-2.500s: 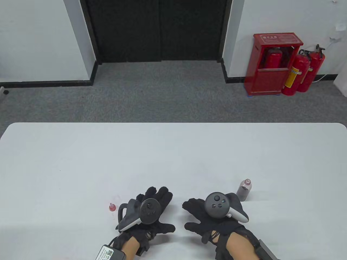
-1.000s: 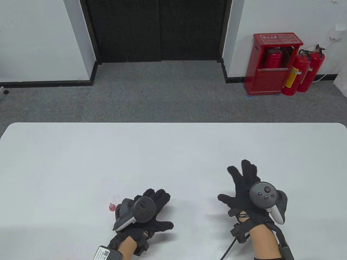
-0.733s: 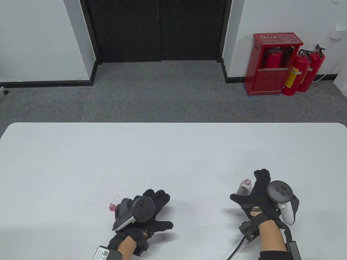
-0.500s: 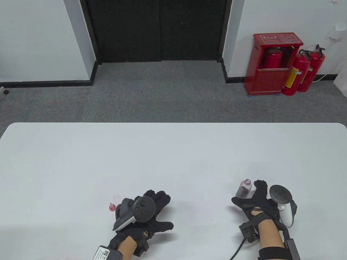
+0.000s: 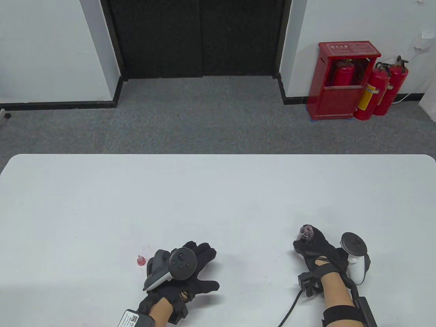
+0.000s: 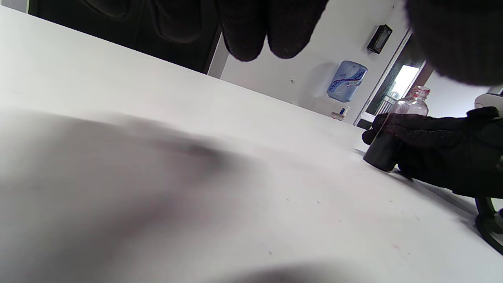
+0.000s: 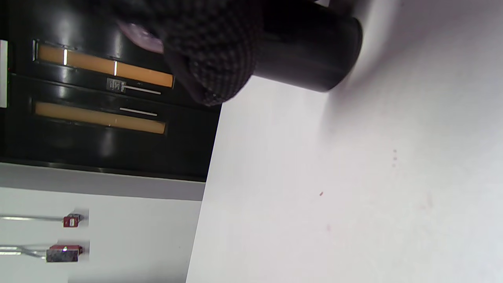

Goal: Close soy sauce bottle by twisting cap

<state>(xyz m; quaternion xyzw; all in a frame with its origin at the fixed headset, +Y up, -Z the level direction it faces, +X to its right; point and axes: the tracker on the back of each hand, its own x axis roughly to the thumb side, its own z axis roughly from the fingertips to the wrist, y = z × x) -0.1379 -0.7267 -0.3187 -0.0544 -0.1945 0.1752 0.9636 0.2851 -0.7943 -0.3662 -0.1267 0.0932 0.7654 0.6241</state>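
Observation:
The small soy sauce bottle [image 5: 305, 233], clear at the neck and dark below, stands open on the white table [image 5: 218, 190] at the right front. My right hand [image 5: 315, 247] grips its body; the left wrist view shows the fingers wrapped around the bottle [image 6: 397, 129], and its dark base fills the top of the right wrist view [image 7: 310, 55]. The small red cap [image 5: 141, 260] lies on the table just left of my left hand [image 5: 190, 264]. The left hand rests flat on the table, fingers spread, holding nothing.
A red fire-extinguisher cabinet [image 5: 344, 80] and two extinguishers stand on the floor far behind the table. A cable [image 5: 289, 308] runs from my right wrist over the front edge.
My right hand moved right from the table centre, reached past the bottle, drew back and closed around it. The bottle has shifted slightly. The left hand and the cap stayed put.

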